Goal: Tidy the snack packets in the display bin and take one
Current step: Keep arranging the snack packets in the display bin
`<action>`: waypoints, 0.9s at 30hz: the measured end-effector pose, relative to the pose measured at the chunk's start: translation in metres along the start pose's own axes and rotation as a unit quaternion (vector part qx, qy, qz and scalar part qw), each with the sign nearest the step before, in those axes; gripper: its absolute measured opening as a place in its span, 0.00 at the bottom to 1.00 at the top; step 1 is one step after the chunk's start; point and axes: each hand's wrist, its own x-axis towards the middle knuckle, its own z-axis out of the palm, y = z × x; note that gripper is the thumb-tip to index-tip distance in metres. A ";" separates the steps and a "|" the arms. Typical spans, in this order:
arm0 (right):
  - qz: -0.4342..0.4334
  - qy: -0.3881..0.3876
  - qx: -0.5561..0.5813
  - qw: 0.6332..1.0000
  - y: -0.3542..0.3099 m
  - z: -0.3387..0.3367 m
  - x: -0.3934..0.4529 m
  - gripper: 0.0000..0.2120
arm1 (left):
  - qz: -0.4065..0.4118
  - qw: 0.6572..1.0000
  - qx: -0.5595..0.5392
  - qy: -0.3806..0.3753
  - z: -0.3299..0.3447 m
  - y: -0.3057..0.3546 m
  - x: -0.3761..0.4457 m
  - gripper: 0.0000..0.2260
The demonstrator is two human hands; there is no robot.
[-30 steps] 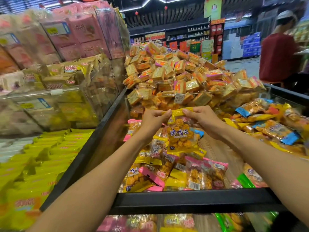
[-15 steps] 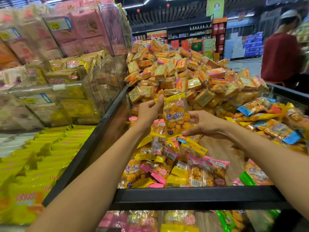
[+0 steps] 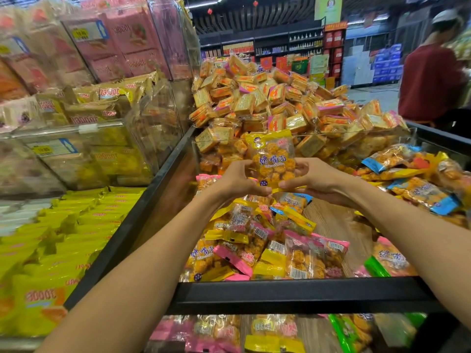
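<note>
both hands up over the black-framed display bin (image 3: 300,295): left hand (image 3: 235,180) and right hand (image 3: 318,182) each pinching a lower edge of one yellow snack packet (image 3: 274,159), held upright at 12 o'clock above the loose packet pile (image 3: 265,240), orange cracker heap (image 3: 275,105) behind it.

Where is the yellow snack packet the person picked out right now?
In the head view, the yellow snack packet is centre frame, upright, gripped between the left hand and right hand, above the display bin, before the cracker pile.
</note>
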 end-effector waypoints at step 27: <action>-0.179 0.136 -0.288 0.931 0.002 0.026 0.003 0.23 | -0.023 0.964 -0.237 0.119 0.014 0.011 0.003 0.04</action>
